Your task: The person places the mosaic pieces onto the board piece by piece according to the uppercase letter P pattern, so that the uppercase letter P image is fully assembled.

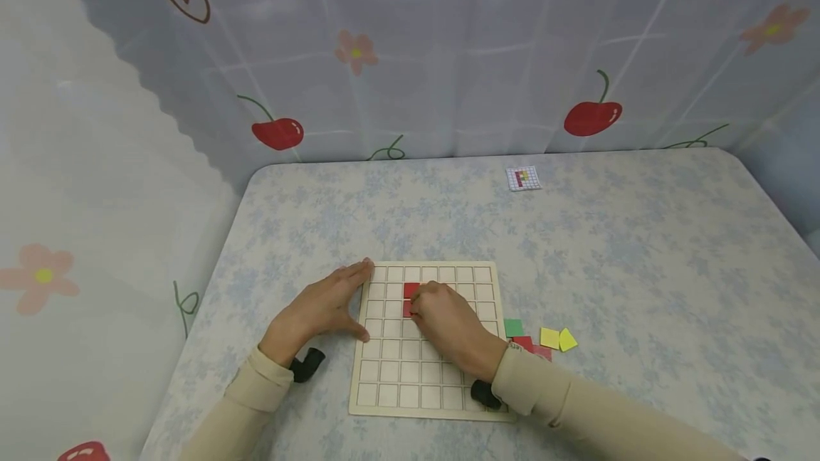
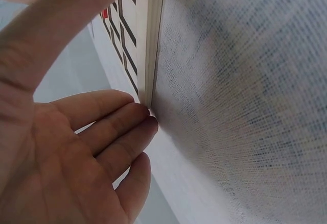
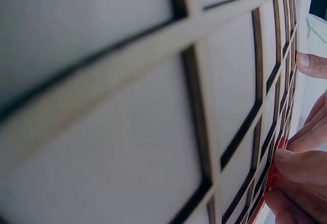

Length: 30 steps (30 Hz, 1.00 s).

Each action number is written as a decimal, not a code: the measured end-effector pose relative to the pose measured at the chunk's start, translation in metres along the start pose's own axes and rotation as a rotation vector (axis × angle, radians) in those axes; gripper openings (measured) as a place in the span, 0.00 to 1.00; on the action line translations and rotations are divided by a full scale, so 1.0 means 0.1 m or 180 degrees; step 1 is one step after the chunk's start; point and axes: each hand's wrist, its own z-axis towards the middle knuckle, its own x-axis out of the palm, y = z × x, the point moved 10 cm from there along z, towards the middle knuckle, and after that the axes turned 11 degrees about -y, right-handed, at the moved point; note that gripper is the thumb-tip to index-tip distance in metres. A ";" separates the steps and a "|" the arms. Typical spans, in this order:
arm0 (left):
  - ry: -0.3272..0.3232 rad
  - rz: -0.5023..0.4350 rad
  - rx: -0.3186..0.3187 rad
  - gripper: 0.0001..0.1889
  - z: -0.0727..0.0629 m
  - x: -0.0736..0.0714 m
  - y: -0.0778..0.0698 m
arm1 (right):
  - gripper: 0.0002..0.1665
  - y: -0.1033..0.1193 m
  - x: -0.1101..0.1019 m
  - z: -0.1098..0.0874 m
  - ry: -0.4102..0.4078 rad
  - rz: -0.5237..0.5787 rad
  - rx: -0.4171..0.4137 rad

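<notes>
A pale wooden grid board (image 1: 391,372) lies flat on the table. One red square tile (image 1: 411,290) sits in a cell of its upper part. Just below that tile, my right hand (image 1: 451,326) pinches another red tile (image 3: 270,175) between thumb and fingers, low against the grid; the hand partly covers it in the head view. My left hand (image 1: 320,308) rests along the board's left side, thumb spread from the fingers. In the left wrist view its fairly straight fingertips (image 2: 139,110) touch the board's edge near a corner.
Right of the board lie a green tile (image 1: 513,328), a red tile (image 1: 522,342), a pinkish-red tile (image 1: 542,352), a yellow square (image 1: 549,338) and a pointed yellow piece (image 1: 567,340). A small card with a coloured grid pattern (image 1: 523,178) lies toward the back. A printed curtain (image 1: 448,77) hangs behind.
</notes>
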 end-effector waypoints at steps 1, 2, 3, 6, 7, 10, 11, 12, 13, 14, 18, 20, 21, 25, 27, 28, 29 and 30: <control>0.0001 0.0007 0.0000 0.61 0.00 0.00 0.00 | 0.05 0.00 -0.01 0.00 -0.0008 -0.0006 -0.0013; 0.0005 0.0011 -0.0001 0.61 0.00 0.00 0.00 | 0.05 0.01 -0.01 -0.01 -0.0010 -0.0013 -0.0020; 0.0006 0.0016 0.0001 0.61 0.00 0.00 -0.01 | 0.05 0.01 -0.01 -0.01 -0.0010 -0.0014 -0.0023; 0.0017 0.0024 -0.0006 0.61 0.00 0.01 -0.01 | 0.06 0.00 -0.03 -0.02 0.0008 0.0018 0.0019; 0.0019 0.0030 -0.0008 0.61 0.00 0.01 -0.01 | 0.06 -0.01 -0.03 -0.03 0.0021 0.0046 0.0045; 0.0035 0.0039 -0.0027 0.61 0.00 0.02 0.00 | 0.09 -0.03 -0.04 -0.05 0.0041 0.0192 0.0104; 0.0040 0.0042 -0.0035 0.61 0.00 0.02 0.00 | 0.10 -0.03 -0.05 -0.06 0.0036 0.0251 0.0124; 0.0044 0.0039 -0.0042 0.61 0.00 0.02 0.00 | 0.10 -0.03 -0.06 -0.07 0.0024 0.0306 0.0132; 0.0049 0.0034 -0.0045 0.61 0.00 0.03 0.01 | 0.10 -0.04 -0.07 -0.08 0.0029 0.0346 0.0151; 0.0053 0.0022 -0.0049 0.61 0.00 0.02 0.01 | 0.10 -0.04 -0.09 -0.09 0.0022 0.0381 0.0158; 0.0057 0.0005 -0.0038 0.61 0.00 0.02 0.00 | 0.10 -0.06 -0.15 -0.18 0.0016 0.0431 0.0213; 0.0055 -0.0005 -0.0040 0.61 0.00 0.01 0.00 | 0.10 -0.08 -0.19 -0.23 -0.0011 0.0430 0.0236; 0.0056 -0.0008 -0.0043 0.61 0.00 0.01 0.00 | 0.09 -0.10 -0.22 -0.26 -0.0031 0.0433 0.0264; 0.0068 -0.0041 -0.0061 0.61 0.00 0.01 -0.01 | 0.08 -0.20 -0.33 -0.41 -0.0160 0.0434 0.0433; 0.0080 -0.0040 -0.0062 0.61 0.00 0.01 -0.01 | 0.09 -0.26 -0.37 -0.48 -0.0202 0.0434 0.0544; 0.0079 -0.0033 -0.0059 0.61 0.00 0.01 -0.01 | 0.10 -0.29 -0.39 -0.51 -0.0218 0.0430 0.0611; 0.0079 -0.0024 -0.0060 0.61 0.00 0.01 -0.01 | 0.11 -0.32 -0.41 -0.55 -0.0227 0.0419 0.0670; 0.0079 -0.0014 -0.0058 0.61 0.00 0.01 -0.01 | 0.12 -0.35 -0.42 -0.58 -0.0230 0.0412 0.0724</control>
